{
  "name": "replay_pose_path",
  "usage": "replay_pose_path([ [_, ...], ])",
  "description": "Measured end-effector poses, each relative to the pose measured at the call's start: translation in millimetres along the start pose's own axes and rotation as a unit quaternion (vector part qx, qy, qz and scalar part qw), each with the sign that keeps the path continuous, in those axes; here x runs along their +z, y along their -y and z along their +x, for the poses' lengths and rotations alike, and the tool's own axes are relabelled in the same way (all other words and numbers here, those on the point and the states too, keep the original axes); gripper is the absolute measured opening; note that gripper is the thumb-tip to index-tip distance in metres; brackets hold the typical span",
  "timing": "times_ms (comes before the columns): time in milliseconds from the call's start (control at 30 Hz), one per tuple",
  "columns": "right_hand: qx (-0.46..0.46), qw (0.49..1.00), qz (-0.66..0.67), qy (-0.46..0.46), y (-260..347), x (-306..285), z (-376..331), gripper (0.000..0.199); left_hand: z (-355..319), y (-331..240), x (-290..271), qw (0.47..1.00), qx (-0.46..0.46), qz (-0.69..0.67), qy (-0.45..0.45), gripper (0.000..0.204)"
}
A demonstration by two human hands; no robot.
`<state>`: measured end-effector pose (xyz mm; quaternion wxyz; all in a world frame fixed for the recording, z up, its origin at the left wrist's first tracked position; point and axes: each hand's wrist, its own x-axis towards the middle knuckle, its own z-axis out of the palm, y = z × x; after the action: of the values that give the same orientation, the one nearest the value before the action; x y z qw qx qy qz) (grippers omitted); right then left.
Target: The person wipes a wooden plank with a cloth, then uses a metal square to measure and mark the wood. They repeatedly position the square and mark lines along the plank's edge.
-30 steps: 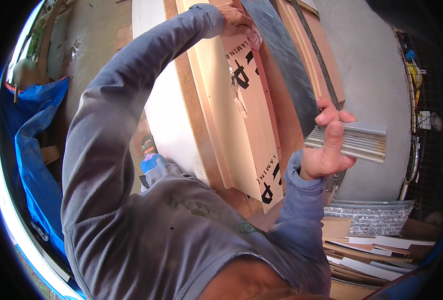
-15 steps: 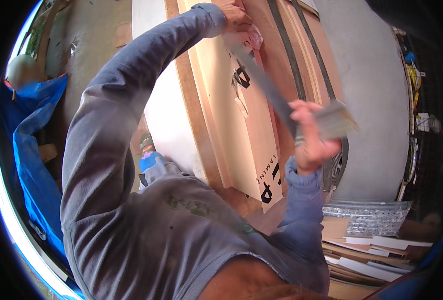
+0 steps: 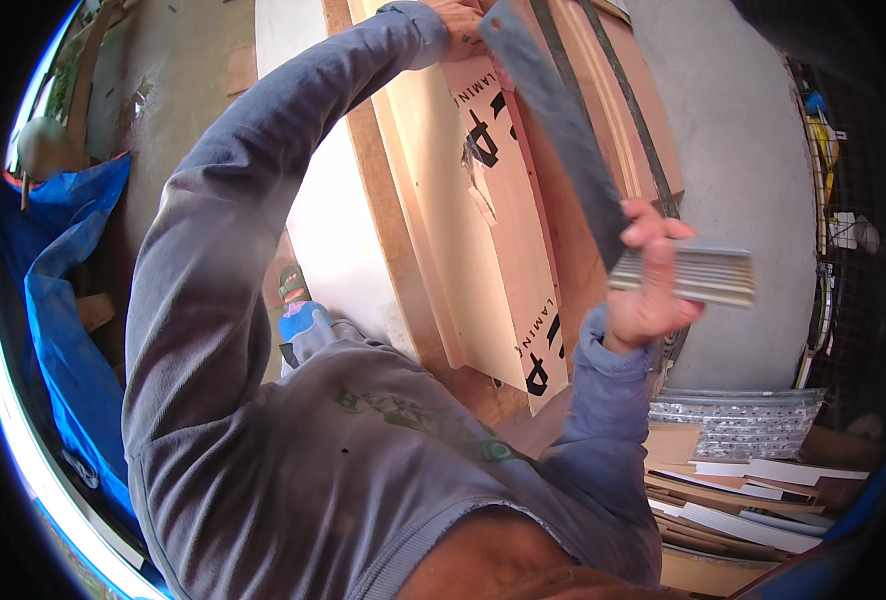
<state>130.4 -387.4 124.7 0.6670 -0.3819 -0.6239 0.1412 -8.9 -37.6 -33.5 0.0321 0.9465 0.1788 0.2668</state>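
My right hand [image 3: 651, 285] grips a try square, its ribbed metal stock [image 3: 718, 275] crossing the palm and sticking out to the right. The square's long dark steel blade [image 3: 563, 115] points up and left, with a hole near its tip, above the wooden workpiece. My left hand [image 3: 460, 28] rests at the far end of a pale laminated timber board [image 3: 503, 290] with black printing on its face. The left fingers are partly hidden at the picture's upper edge, close to the blade's tip. Splintered, torn patches [image 3: 478, 190] mark the board's upper edge.
More boards with dark strips [image 3: 623, 90] lie beyond the workpiece. A pale grey surface [image 3: 728, 200] extends to the right. Stacked offcuts [image 3: 753, 510] and a silvery patterned bundle [image 3: 743, 420] sit at lower right. A blue tarp [image 3: 63, 310] hangs at the left.
My right hand has moved right with the try square, and the blade has swung away from the board's printed face. My left hand has shifted slightly up and left.
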Motion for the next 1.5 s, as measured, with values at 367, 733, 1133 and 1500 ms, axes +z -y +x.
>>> replay_pose_path([
  [367,0.228,0.963,-0.142,0.028,10.6,1.0,-13.8,0.017,-1.1,1.3,2.0,1.0,-0.002,0.001,0.001,0.026],
  [733,0.222,0.958,-0.169,0.072,13.4,-17.6,-7.2,0.024,1.9,-1.7,2.3,1.0,-0.009,0.008,0.011,0.023],
  [1133,0.194,0.978,-0.073,-0.015,19.8,0.3,-24.1,0.022,2.3,-33.6,-51.7,0.984,-0.021,0.024,0.174,0.047],
  [1500,0.276,0.953,-0.122,0.036,15.5,-13.2,-4.9,0.026,14.9,-77.4,-86.9,0.878,0.056,-0.147,0.453,0.107],
])
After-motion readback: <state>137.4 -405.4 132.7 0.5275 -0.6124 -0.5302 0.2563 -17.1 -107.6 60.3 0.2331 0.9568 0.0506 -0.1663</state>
